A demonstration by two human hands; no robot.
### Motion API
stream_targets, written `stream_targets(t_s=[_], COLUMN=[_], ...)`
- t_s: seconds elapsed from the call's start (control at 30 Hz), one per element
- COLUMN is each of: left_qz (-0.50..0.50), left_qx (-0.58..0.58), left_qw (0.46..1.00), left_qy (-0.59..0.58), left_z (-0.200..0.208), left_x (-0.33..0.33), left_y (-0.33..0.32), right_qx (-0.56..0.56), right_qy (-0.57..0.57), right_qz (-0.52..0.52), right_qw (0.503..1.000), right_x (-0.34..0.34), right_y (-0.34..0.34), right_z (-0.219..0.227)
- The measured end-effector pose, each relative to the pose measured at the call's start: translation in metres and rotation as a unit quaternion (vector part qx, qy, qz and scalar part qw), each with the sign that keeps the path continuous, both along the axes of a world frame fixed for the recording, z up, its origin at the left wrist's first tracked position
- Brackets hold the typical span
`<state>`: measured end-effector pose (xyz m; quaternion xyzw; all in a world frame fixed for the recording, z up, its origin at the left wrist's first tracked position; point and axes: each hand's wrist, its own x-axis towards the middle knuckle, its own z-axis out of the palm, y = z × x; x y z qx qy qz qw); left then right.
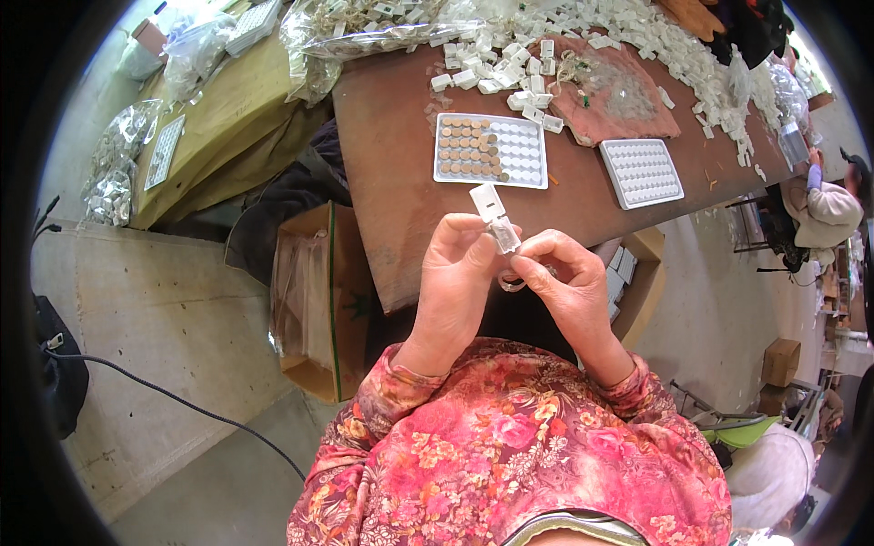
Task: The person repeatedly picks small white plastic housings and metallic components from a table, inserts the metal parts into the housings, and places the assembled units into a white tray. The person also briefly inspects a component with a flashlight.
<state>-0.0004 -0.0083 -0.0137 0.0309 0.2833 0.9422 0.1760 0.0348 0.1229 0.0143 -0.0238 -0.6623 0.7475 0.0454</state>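
Observation:
My left hand (457, 273) pinches a small white plastic case (494, 218) with its lid swung up, held above the near edge of the table. At the case's lower end the fingertips of my right hand (566, 280) are closed; they touch the case, and whether they hold some tiny part as well is hidden. A shiny ring-shaped thing (512, 280) shows under the right fingers. Just beyond my hands lies a white tray (547, 173) with round tan discs (467, 150) in its left part and bare pockets at its right.
A second white tray (643, 173) lies right of the first. Many small white cases (510, 73) are heaped at the back, around a reddish cloth (605, 100). Cardboard boxes (341, 300) stand below the table's edge. Another person (824, 209) sits at far right.

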Motion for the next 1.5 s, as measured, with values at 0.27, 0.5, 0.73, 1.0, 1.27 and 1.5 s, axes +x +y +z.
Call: stream_targets(t_s=[0.27,0.5,0.73,1.0,1.27,1.5], left_qz=[0.075,0.055,0.032,-0.021,-0.002,0.096], left_qx=[-0.197,-0.379,-0.404,-0.245,-0.233,-0.359], left_qw=[0.977,0.910,0.891,0.959,0.965,0.892], left_qy=[0.040,0.156,0.206,0.140,0.118,0.258], left_z=[0.005,0.024,0.020,0.021,0.021,0.021], left_x=[-0.001,-0.008,-0.013,-0.003,0.006,0.005], left_y=[-0.004,-0.007,-0.006,0.001,0.012,0.013], right_qx=[0.197,0.205,0.280,0.236,0.093,0.133], right_qy=[0.071,-0.001,0.061,0.005,-0.041,-0.031], right_qz=[-0.031,0.068,0.105,0.073,0.067,0.042], right_qw=[0.977,0.976,0.952,0.969,0.992,0.990], right_x=[-0.006,-0.022,-0.029,-0.020,-0.018,-0.019], right_y=[0.012,0.025,0.039,0.033,0.034,0.036], right_z=[0.015,0.035,0.038,0.045,0.035,0.031])
